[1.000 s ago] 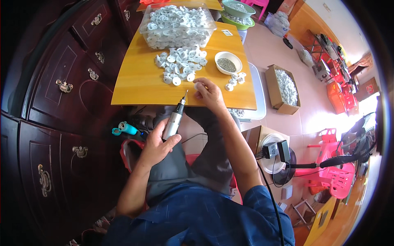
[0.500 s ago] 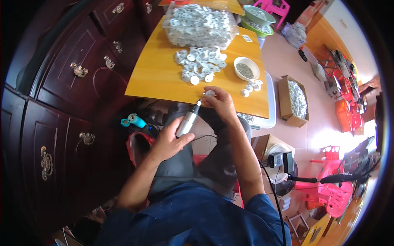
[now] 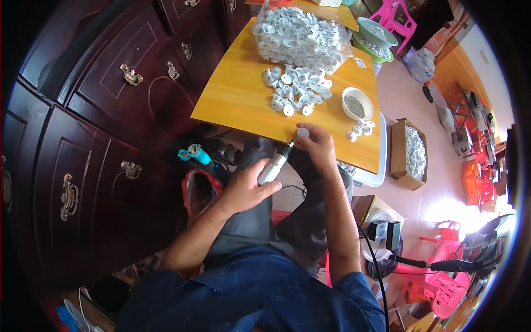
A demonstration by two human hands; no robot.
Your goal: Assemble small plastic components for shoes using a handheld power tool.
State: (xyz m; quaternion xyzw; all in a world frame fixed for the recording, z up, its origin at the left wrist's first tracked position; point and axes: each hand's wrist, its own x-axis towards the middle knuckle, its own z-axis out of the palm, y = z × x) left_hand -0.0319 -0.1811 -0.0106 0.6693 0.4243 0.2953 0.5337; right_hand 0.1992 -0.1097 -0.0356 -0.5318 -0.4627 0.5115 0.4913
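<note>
My left hand [image 3: 247, 187] is wrapped round a slim silver electric screwdriver [image 3: 273, 167] with a black nose, its thin bit pointing up and away from me. My right hand [image 3: 319, 148] pinches a small round white plastic part [image 3: 302, 133] right at the bit's tip, by the near edge of the yellow table [image 3: 235, 105]. Whether a screw sits between bit and part is too small to tell. Beyond my hands lies a loose pile of similar white parts [image 3: 298, 91]. To its right stands a white bowl [image 3: 347, 110] of small grey metal pieces, with several white parts [image 3: 360, 130] in front.
A clear plastic box [image 3: 335, 65] heaped with white parts stands at the table's far side. Dark drawers [image 3: 110, 105] line the left. On the floor at right are a cardboard box [image 3: 399, 149] of white parts and pink chairs [image 3: 448, 288]. A black cable [image 3: 369, 243] hangs beside my right arm.
The whole view has shifted, so table and hands appear further right. Both hands keep their holds, with the white part still at the screwdriver's tip.
</note>
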